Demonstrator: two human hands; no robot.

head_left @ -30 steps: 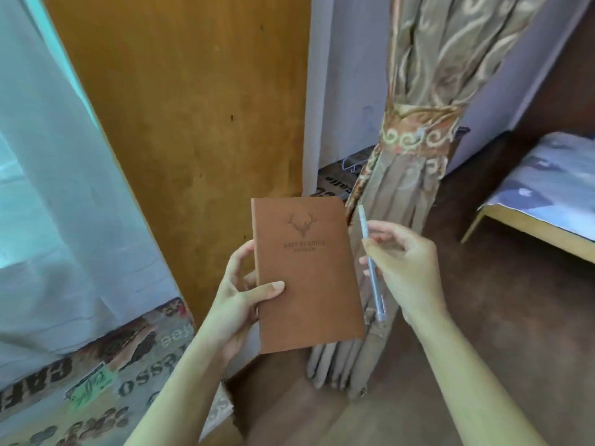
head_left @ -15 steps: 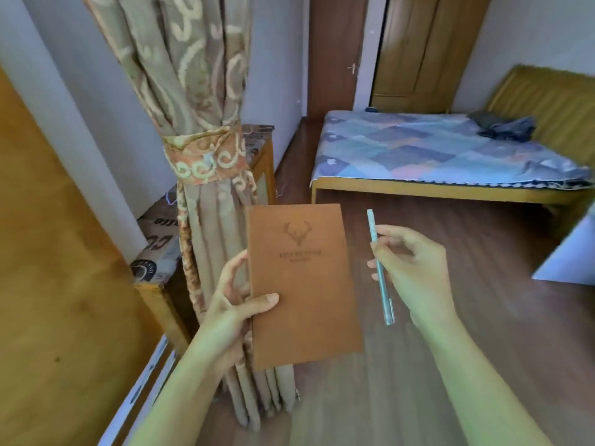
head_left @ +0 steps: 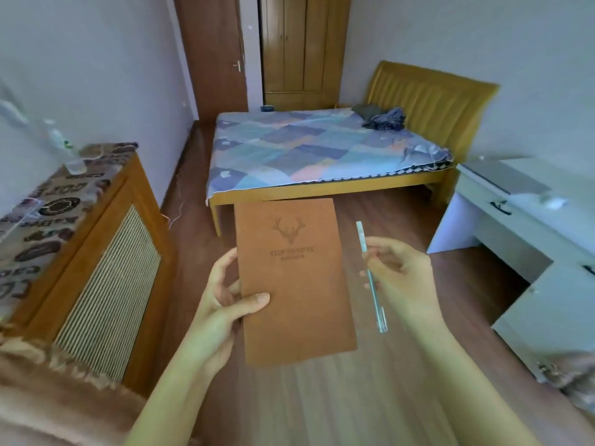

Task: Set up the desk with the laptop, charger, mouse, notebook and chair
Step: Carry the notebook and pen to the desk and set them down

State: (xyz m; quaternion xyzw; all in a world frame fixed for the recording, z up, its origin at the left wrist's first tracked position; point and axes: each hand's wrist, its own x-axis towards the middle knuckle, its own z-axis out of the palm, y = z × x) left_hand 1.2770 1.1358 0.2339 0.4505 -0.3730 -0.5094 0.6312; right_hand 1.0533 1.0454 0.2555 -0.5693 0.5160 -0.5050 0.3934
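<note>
Grip, left hand (head_left: 222, 304): we hold the notebook (head_left: 294, 281) by its left edge, thumb on the cover, long axis pointing away from us. Grip, right hand (head_left: 401, 278): we pinch a pen (head_left: 372, 278), roughly parallel to it. Bench (head_left: 528, 217): white, far right, laptop (head_left: 507, 177) and mouse (head_left: 552, 201) on top; we judge the right hand nearer, the notebook needing a rightward carry.

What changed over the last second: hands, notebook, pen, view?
The view swung right: the wooden panel and tied curtain that filled the picture are gone, and the bed, the door and the white desk have come into sight. Nothing was taken hold of or let go. The left hand still grips the brown notebook at its left edge, and the right hand still pinches the pen.
</note>
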